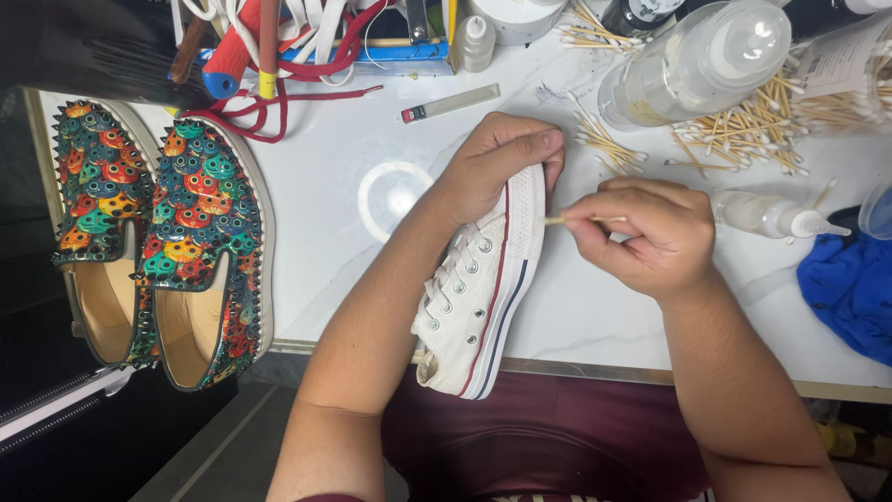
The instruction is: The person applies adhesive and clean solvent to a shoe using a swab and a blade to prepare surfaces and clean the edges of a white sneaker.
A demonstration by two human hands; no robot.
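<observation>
At the left end of the white bench (325, 242), a pair of multicoloured studded slip-on shoes (158, 232) lies side by side. At centre, the left hand (492, 167) has its grip closed over the toe of a white sneaker (478, 297), which overhangs the bench's front edge. The right hand (650, 237) has its grip pinching a cotton swab (567, 220), tip touching the sneaker's rubber toe. Loose swabs (743, 135) lie upper right.

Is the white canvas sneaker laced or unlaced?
Laced: white laces cross between the eyelets of the white canvas sneaker.
</observation>
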